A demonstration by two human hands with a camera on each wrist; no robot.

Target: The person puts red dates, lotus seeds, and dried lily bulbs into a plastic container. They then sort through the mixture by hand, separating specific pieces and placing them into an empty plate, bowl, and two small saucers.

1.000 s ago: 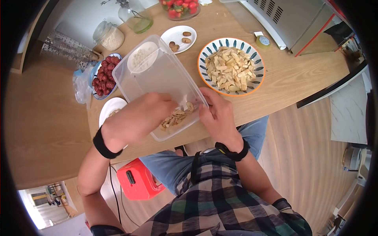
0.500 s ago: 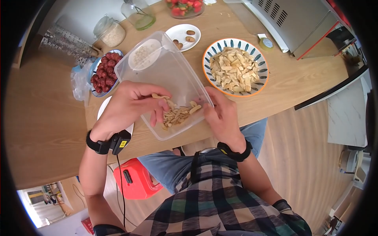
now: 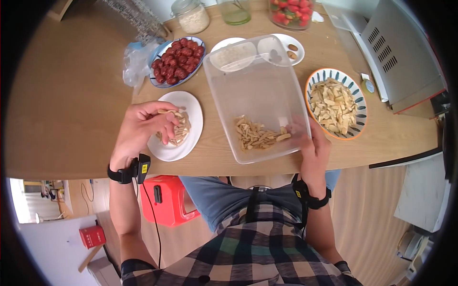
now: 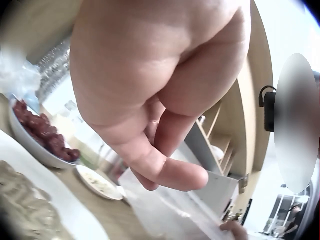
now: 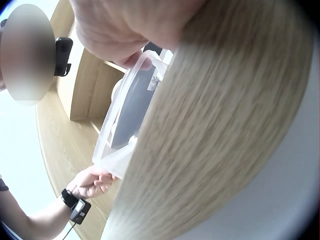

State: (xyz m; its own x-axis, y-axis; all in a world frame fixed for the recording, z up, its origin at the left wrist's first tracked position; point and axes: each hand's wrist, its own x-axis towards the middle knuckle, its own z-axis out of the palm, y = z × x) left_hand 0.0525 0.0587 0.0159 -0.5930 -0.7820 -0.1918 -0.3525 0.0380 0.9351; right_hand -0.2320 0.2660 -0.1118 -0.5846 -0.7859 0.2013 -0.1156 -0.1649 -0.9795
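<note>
My left hand (image 3: 143,126) hovers over a white plate (image 3: 193,138), fingers curled, a pale dried slice (image 3: 168,111) showing at its fingertips. More such slices lie on the plate under the hand. In the left wrist view, curled fingers (image 4: 180,172) hide what they enclose. My right hand (image 3: 312,148) grips the right rim of a clear plastic box (image 3: 257,90), thumb and fingers on either side of the wall. Inside the tilted box, a heap of pale dried slices (image 3: 255,136) rests at the near end.
Around the box are a bowl of larger pale pieces (image 3: 331,107), a dish of red dates (image 3: 179,62), and a small plate with brown nuts (image 3: 296,53). Glass jars (image 3: 193,19) line the back. A grey appliance (image 3: 400,52) stands far right, a plastic bag (image 3: 136,66) far left.
My left hand has moved from inside the box leftward to over the white plate. The right hand keeps its grip on the box, which appears farther right as the head view shifts.
</note>
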